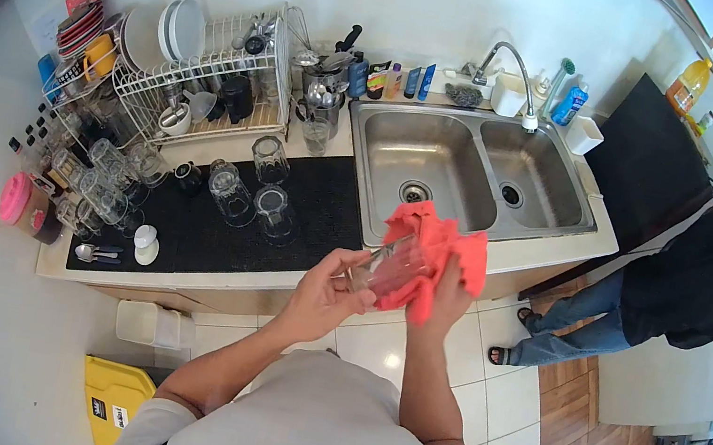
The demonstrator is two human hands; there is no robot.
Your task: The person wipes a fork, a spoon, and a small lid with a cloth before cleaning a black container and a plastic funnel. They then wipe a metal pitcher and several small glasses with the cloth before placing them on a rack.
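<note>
A clear drinking glass (364,273) is tilted in front of my body, close to the counter's front edge. My left hand (327,294) is closed around its near end. My right hand (443,300) grips a red cloth (434,253), which covers the glass's other end and seems to be partly inside it; the cloth hides some of my right fingers. On the black mat (321,207) to the left stand several glass mugs, among them one mug (274,213) nearest my hands.
Behind my hands is a double steel sink (491,172) with a curved faucet (510,54). A white dish rack (212,68) holds plates and utensils. More glasses (105,188) crowd the left end. A person (673,269) stands at the right. A yellow bin (112,389) sits on the floor.
</note>
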